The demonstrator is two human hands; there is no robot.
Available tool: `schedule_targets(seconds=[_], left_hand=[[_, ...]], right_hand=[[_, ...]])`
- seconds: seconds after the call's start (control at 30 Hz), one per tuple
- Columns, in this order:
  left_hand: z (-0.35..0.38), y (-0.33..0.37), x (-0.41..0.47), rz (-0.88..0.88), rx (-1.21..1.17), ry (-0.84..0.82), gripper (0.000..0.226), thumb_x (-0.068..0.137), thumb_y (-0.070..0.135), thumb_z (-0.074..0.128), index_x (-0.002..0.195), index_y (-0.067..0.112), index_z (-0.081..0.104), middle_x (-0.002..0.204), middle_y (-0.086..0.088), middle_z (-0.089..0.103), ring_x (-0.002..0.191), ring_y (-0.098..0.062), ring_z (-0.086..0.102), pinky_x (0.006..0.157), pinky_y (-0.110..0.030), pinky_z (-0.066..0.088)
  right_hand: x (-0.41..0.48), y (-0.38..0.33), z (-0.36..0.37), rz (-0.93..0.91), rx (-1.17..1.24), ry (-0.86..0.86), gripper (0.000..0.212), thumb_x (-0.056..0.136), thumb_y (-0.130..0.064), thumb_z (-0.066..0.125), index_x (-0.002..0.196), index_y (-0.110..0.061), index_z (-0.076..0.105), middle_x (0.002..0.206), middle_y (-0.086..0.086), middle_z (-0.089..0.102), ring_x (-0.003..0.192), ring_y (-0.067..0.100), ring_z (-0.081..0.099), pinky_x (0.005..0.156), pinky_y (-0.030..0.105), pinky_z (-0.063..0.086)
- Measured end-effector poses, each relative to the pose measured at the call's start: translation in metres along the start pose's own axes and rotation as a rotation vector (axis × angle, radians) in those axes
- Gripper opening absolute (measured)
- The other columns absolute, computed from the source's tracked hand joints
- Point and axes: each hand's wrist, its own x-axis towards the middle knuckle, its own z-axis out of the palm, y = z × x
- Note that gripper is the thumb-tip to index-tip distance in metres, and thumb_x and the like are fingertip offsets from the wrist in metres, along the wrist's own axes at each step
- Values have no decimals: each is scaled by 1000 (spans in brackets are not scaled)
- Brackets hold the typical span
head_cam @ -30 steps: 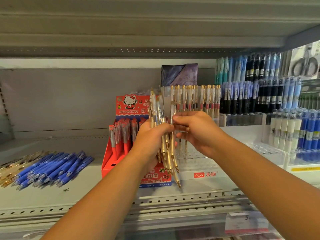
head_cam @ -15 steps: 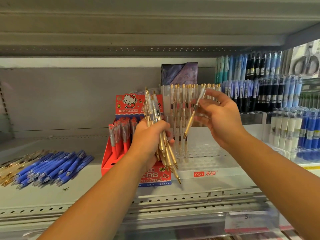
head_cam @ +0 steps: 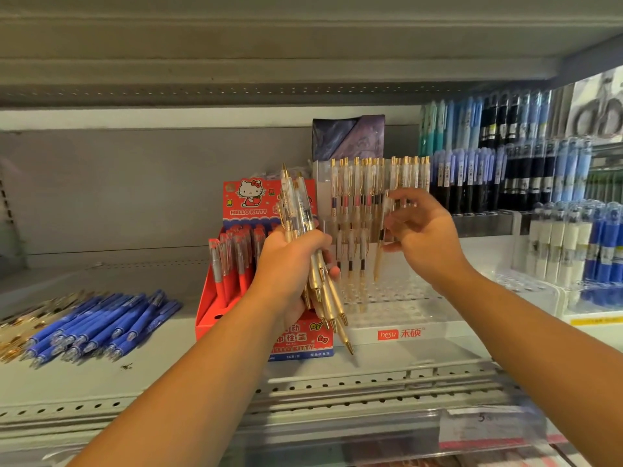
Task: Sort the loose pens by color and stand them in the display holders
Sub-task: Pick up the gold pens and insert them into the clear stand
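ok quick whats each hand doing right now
Left hand grips a bundle of gold pens.
Right hand pinches a single gold pen, upright.

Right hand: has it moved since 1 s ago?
Yes. The right hand went right, away from the left hand and its bundle, and now pinches one gold pen above the clear holder.

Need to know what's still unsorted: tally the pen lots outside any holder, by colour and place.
Blue pile on shelf: 1
Gold pile, far left on shelf: 1
Gold bundle in left hand grip: 1
Single gold pen pinched by right hand: 1
Total: 4 lots
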Motion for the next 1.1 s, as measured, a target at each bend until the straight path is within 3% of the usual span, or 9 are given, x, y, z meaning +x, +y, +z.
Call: schedule_targets(seconds=[0.17, 0.3, 0.47, 0.63, 0.77, 0.87, 0.93, 1.03, 1.1], left_hand=[[-1, -1, 1, 2, 3, -12, 22, 87, 3, 61, 106, 13, 52, 72, -12, 56, 53, -23, 58, 53, -32, 53], [-1, -3, 1, 8, 4, -25, 24, 87, 1, 61, 107, 12, 53, 72, -12, 56, 54, -23, 59, 54, -33, 54], [-2, -3, 1, 17, 15, -27, 25, 87, 2, 61, 108, 12, 53, 72, -12, 57, 55, -24, 59, 54, -34, 54], [-2, -3, 1, 27, -9, -28, 20, 88, 3, 61, 104, 13, 54, 70, -11, 58, 54, -23, 58, 53, -33, 52], [-2, -3, 1, 49, -13, -34, 19, 88, 2, 61, 103, 11, 55, 66, -9, 58, 53, -22, 57, 52, -32, 52], [-1, -3, 1, 73, -19, -26, 14, 88, 1, 61, 96, 11, 57, 62, -7, 60, 54, -21, 58, 50, -31, 52], [0, -3, 0, 94, -19, -9, 13, 88, 0, 62, 93, 11, 58, 62, -5, 61, 53, -19, 58, 48, -30, 51], [0, -3, 1, 133, -10, 35, 13, 88, 1, 63, 94, 11, 58, 60, -3, 64, 55, -20, 62, 50, -35, 55], [1, -3, 1, 140, -2, 57, 13, 88, 4, 64, 97, 12, 59, 63, -4, 64, 58, -23, 64, 52, -41, 56]], right_hand=[[-1, 5, 2, 42, -75, -104, 46, 92, 9, 57, 98, -36, 58, 95, 7, 72, 81, 22, 71, 59, 30, 60], [-5, 9, 2, 39, -215, -132, 47, 85, 14, 60, 95, -32, 60, 92, 1, 66, 83, 17, 69, 57, 29, 61], [-5, 14, 2, 33, -336, -86, 33, 84, 5, 68, 98, -25, 61, 90, -4, 65, 83, 9, 65, 53, 11, 51], [-7, 14, -2, -40, -450, -58, 26, 87, -8, 70, 108, -24, 68, 90, -13, 65, 82, 2, 60, 65, 13, 49], [-11, 10, 1, -109, -563, 54, 29, 86, -12, 64, 112, -25, 69, 109, -3, 61, 88, 7, 57, 76, 16, 45], [-21, -5, 9, -219, -411, 68, 23, 85, -9, 65, 98, -29, 63, 97, -8, 59, 84, 5, 57, 70, 9, 45], [-30, -15, 15, -197, -231, -109, 21, 88, -9, 66, 95, -28, 61, 91, -6, 63, 82, 7, 62, 65, 14, 52], [-43, -23, 25, -42, 29, -393, 30, 85, -13, 72, 110, -22, 58, 91, 9, 66, 76, 26, 71, 56, 31, 59], [-46, -25, 29, 15, 103, -444, 46, 79, -12, 79, 118, -21, 56, 95, 15, 66, 74, 30, 72, 58, 34, 60]])
